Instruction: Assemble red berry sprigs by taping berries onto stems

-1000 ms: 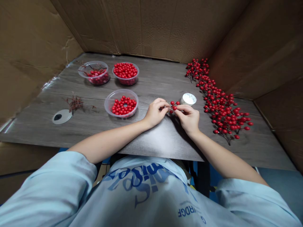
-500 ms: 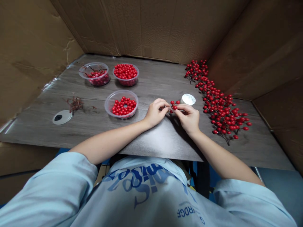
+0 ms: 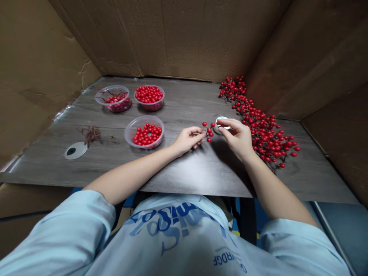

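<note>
Head view: L hand [image 3: 188, 140] closed on a small berry sprig [image 3: 208, 130], stem pinched btw thumb & fingers, red berries sticking up just above the tabletop [image 3: 184, 103], front-centre. R hand [image 3: 238, 136] just right of the sprig, not touching it, fingers curled, thumb & index tips close together over a small white pot [image 3: 220, 119]; can't tell if they pinch anything. Near bowl [image 3: 144, 132] w/ loose red berries sits left of the L hand. Two more bowls at the back left: one full of berries [image 3: 149, 97], one w/ berries & twigs [image 3: 112, 99]. Bare twig pile [image 3: 91, 134] & a flat round disc [image 3: 76, 150] far left. Long heap of berry branches [image 3: 258, 122] along the right, next to the R hand. Cardboard walls [image 3: 178, 34] all round.
</note>
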A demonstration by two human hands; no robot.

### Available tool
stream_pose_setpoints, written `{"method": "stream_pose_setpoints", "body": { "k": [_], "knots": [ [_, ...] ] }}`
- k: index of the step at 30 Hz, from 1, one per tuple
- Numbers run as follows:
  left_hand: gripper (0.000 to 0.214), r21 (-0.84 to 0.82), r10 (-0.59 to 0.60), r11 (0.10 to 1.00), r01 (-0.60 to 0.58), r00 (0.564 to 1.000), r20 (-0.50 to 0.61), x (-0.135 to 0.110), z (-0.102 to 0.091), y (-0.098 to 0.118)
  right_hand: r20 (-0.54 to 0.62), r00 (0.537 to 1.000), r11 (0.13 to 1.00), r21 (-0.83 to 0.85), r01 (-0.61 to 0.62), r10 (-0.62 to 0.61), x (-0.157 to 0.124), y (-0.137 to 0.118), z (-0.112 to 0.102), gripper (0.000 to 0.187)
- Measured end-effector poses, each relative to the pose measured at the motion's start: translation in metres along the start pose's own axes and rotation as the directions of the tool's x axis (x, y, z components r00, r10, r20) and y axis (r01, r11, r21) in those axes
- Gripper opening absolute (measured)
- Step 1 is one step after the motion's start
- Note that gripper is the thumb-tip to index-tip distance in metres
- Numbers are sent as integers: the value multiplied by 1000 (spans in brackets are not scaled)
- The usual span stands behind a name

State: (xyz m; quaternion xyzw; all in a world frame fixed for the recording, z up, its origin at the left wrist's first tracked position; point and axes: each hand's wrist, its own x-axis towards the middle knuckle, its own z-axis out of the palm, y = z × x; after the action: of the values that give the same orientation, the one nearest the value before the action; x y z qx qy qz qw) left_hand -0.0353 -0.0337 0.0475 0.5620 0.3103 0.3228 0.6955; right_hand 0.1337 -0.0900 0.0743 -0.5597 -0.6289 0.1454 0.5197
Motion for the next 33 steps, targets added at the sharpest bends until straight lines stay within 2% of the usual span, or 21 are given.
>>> {"method": "stream_pose_setpoints", "body": {
  "k": [3, 6, 9, 12, 14, 17, 21, 24, 29, 33],
  "knots": [
    [23, -64, -45, 997, 49, 996, 76, -3, 3, 4, 77, 996, 999, -3, 33, -33, 1, -4, -5, 17],
    [27, -118, -91, 987, 107, 987, 131, -3, 3, 7, 104, 994, 1000, -24, 12, -9, 2, -7, -9, 11],
    [26, -172, -126, 974, 148, 983, 135, -2, 4, 13, 72, 996, 998, 1, -62, 62, 4, -8, -14, 10],
    [30, -233, -122, 962, 145, 986, 113, 1, 5, 21, 2, 983, 977, 110, -185, 186, 8, -4, -20, 12],
    [34, -240, -97, 964, 112, 993, 72, 4, 8, 25, -30, 953, 932, 218, -288, 302, 11, -1, -24, 13],
    [28, -156, 10, 988, -13, 1000, -22, 11, 14, 28, -21, 894, 844, 341, -414, 447, 15, 3, -29, 14],
    [23, 31, 205, 979, -203, 976, -74, 27, 25, 29, -23, 827, 758, 414, -504, 562, 18, 4, -35, 12],
    [18, 110, 281, 957, -269, 953, -115, 41, 32, 30, -43, 788, 720, 440, -536, 614, 19, 3, -37, 10],
    [16, 145, 343, 936, -321, 925, -165, 64, 41, 30, -63, 768, 706, 446, -549, 637, 19, 8, -37, 8],
    [12, 182, 393, 914, -363, 903, -173, 78, 48, 28, -82, 763, 727, 382, -570, 641, 18, 12, -33, 8]
  ]
}}
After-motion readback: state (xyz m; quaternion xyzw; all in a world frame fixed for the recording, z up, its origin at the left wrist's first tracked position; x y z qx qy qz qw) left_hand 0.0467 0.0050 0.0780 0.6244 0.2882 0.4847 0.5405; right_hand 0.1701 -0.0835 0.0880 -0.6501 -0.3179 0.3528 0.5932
